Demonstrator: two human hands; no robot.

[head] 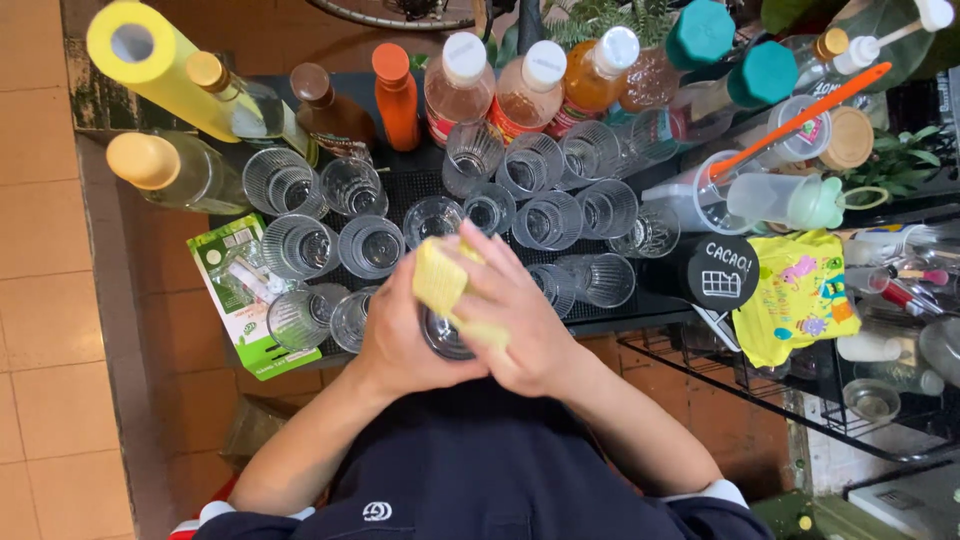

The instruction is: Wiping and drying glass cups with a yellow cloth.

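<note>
My left hand (pixel 400 345) grips a clear glass (pixel 443 335); my right hand (pixel 515 320) presses a yellow cloth (pixel 440 278) onto it, above the bench (pixel 420 185) of glasses.

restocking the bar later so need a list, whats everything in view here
drinking glasses: about twenty, clear, on the black mat
held glass: one, clear, between both hands
cloth: one, yellow, pressed on the held glass
bottles: about ten, orange, brown and clear, back row
paper roll: one, yellow, top left
carton: one, green and white, left of the glasses
round tin: one, black, right
left hand: grips the glass
right hand: holds the cloth
</note>
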